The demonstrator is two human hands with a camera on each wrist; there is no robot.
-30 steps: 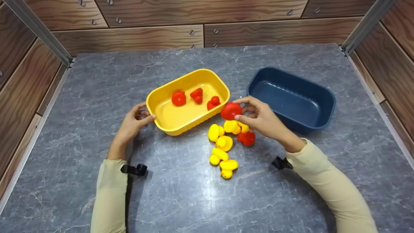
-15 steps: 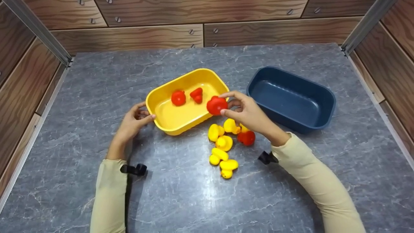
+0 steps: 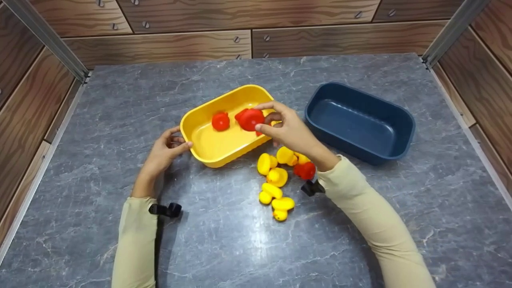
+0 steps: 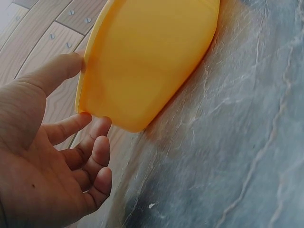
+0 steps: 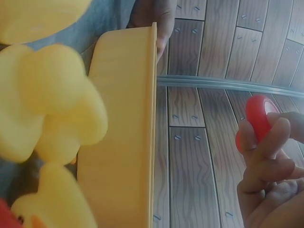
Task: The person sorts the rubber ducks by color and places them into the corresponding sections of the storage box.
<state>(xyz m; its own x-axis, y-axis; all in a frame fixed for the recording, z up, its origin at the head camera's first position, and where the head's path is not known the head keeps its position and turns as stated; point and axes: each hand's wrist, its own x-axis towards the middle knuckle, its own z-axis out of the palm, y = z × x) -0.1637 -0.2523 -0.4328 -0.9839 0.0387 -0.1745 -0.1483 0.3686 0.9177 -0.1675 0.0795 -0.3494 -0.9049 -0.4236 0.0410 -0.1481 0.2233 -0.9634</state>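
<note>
Two red ducks [image 3: 221,121] lie in the yellow tub [image 3: 208,150]; the right hand [image 3: 290,130] pinches a third [image 3: 251,119] over it. One red duck [image 3: 306,171] and the yellow ducks [image 3: 274,176] remain beside the tub, whose corner the left hand [image 3: 164,154] grips.

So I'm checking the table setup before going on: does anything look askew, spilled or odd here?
Nothing spilled or damaged. The yellow tub sits skewed to the table edge, while the blue tub holds nothing. One red duck lies among the yellow ducks on the table. The right hand holds a red duck over the yellow tub.

A staged test booth: grey marble-look tabletop [image 3: 240,248] boxed in by screwed wood-grain panels [image 3: 160,44].
</note>
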